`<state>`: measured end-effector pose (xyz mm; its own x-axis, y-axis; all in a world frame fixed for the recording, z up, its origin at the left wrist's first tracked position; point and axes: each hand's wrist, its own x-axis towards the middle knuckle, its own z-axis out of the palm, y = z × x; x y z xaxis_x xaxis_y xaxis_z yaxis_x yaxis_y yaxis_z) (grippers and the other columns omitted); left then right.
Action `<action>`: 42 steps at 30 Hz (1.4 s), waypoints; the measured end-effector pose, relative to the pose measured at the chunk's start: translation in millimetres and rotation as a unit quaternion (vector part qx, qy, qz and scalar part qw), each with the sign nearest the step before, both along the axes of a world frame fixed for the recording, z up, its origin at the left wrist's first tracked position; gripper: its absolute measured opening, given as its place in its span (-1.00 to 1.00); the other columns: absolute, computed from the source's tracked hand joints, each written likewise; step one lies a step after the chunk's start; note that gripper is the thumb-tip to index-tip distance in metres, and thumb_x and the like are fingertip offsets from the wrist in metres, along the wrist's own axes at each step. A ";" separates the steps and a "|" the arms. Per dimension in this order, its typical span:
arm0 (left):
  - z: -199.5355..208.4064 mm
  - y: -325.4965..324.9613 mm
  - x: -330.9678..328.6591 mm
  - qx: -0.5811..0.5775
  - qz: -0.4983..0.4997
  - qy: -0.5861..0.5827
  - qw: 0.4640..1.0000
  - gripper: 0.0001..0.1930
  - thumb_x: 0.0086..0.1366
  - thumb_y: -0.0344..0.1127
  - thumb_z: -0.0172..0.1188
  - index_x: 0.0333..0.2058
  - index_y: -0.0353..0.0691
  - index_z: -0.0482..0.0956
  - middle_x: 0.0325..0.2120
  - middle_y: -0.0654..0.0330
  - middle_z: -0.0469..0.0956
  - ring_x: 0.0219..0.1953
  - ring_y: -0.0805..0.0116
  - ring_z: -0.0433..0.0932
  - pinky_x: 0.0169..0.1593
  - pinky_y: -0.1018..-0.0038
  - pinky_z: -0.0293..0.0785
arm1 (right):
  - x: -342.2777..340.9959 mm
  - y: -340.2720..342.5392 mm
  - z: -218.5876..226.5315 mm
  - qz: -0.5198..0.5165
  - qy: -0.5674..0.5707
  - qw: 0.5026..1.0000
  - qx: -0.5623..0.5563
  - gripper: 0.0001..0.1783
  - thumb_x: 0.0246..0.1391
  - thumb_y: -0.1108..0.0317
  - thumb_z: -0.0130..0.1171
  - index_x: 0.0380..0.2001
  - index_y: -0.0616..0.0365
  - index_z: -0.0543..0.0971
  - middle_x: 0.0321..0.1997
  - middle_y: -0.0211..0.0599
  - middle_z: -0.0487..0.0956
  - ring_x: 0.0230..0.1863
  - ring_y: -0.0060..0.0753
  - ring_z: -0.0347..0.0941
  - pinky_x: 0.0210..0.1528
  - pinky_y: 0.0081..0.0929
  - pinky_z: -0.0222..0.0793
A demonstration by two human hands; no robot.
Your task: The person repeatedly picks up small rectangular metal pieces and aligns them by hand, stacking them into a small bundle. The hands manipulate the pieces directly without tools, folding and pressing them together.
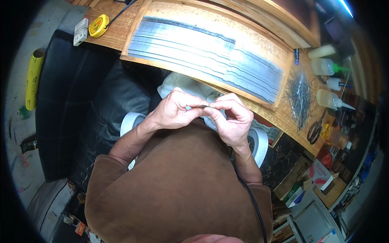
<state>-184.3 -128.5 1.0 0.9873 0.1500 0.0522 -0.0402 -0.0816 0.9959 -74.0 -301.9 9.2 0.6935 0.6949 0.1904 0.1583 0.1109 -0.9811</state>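
Note:
My left hand [172, 110] and my right hand [234, 121] meet in front of my chest, fingertips pinched together. Between them is a small, thin, dark piece [205, 106], too small to name and partly covered by the fingers. Both hands are closed on it, just short of the bench's near edge. Beyond them, a shallow wooden tray [174, 65] holds rows of thin grey strips or rods, packed side by side. To the right of the tray lies a loose heap of thin metal pins or wires [300, 99].
Scissors [315, 132] and squeeze bottles [327, 99] stand along the bench's right side. At the far left are a yellow tape measure [98, 26] and a white block [80, 31]. A black padded seat [73, 101] is at my left, with a yellow roll [35, 81] beyond it.

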 end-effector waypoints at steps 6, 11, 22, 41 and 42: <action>1.1 -3.9 0.5 -0.005 0.010 -0.002 1.000 -0.82 0.33 -0.48 0.37 -0.12 -0.37 0.77 -0.43 0.02 0.76 -0.42 0.47 0.71 -0.31 0.51 0.57 | 0.9 -0.1 3.0 -0.014 -0.003 1.000 -0.002 -0.86 0.01 0.65 0.49 -0.34 0.29 0.73 -0.33 -0.26 0.68 -0.31 -0.46 0.60 -0.23 -0.54 0.50; -1.6 -6.1 -0.4 0.007 0.006 0.006 1.000 -0.83 0.36 -0.45 0.36 -0.11 -0.34 0.77 -0.49 0.07 0.73 -0.48 0.53 0.64 -0.37 0.51 0.51 | 2.0 -3.0 4.0 -0.001 -0.059 0.997 -0.054 -0.87 0.04 0.64 0.48 -0.32 0.31 0.73 -0.30 -0.25 0.67 -0.28 -0.44 0.60 -0.22 -0.55 0.48; -0.7 -9.1 0.9 -0.001 0.003 0.027 1.000 -0.83 0.39 -0.41 0.36 -0.10 -0.32 0.77 -0.50 0.13 0.72 -0.47 0.57 0.59 -0.37 0.52 0.49 | 0.2 -1.8 7.0 -0.025 -0.078 0.995 -0.050 -0.90 0.03 0.62 0.45 -0.37 0.27 0.71 -0.35 -0.25 0.65 -0.34 -0.37 0.60 -0.26 -0.48 0.50; 7.6 -24.6 9.7 -0.054 0.088 -0.018 0.994 -0.84 0.35 -0.64 0.31 -0.11 -0.46 0.76 -0.23 -0.03 0.80 -0.14 0.25 0.80 0.01 0.41 0.74 | 39.3 -61.0 71.8 -0.201 -0.194 0.957 -0.076 -0.92 0.11 0.64 0.38 -0.39 0.29 0.66 -0.33 -0.24 0.63 -0.34 -0.42 0.57 -0.24 -0.51 0.48; 7.4 -25.6 10.5 -0.048 0.089 -0.019 0.995 -0.84 0.35 -0.63 0.32 -0.11 -0.46 0.75 -0.23 -0.03 0.80 -0.14 0.26 0.80 0.01 0.42 0.74 | 51.7 -75.1 78.0 -0.244 -0.237 0.935 -0.101 -0.94 0.13 0.64 0.37 -0.37 0.29 0.67 -0.32 -0.25 0.63 -0.33 -0.43 0.56 -0.23 -0.53 0.47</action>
